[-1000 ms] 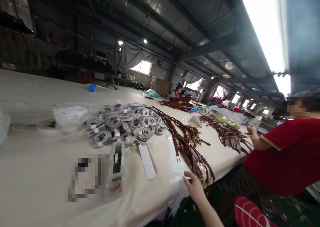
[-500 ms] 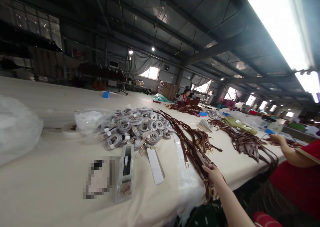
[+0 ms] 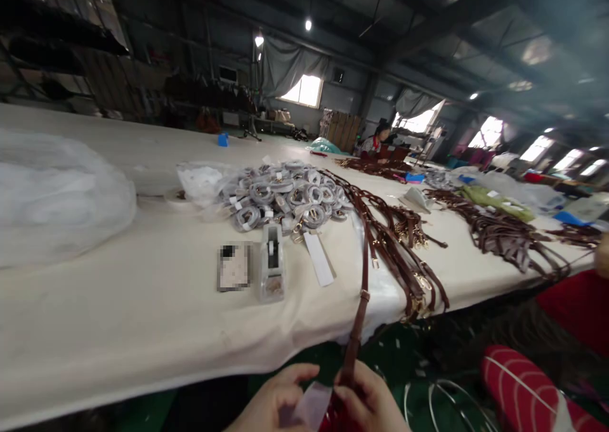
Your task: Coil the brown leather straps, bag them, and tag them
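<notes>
At the bottom of the view, below the table's near edge, my right hand [image 3: 373, 397] is closed round a brown strap [image 3: 364, 299]. The strap stretches back over the edge to a bundle of brown straps [image 3: 402, 254] with gold-coloured clasps. Beside it on the left, my left hand [image 3: 276, 397] has its fingers bent about a pale translucent strip [image 3: 311, 406], close to the strap's end. Part of that strip and the lower fingers are cut off by the frame.
Grey coiled straps in wrapping [image 3: 290, 194] form a heap on the cream-covered table [image 3: 143, 305]. Nearer are a tape dispenser [image 3: 273, 264], a white card strip [image 3: 318, 259] and a blurred-out object [image 3: 234, 267]. Large plastic bags [image 3: 61, 197] lie left. A person in red [image 3: 575, 311] is at right.
My right hand has moved from the strap bundle at the table edge towards my body, pulling one strap along. My left hand has come into view with the translucent strip. The view has tilted down.
</notes>
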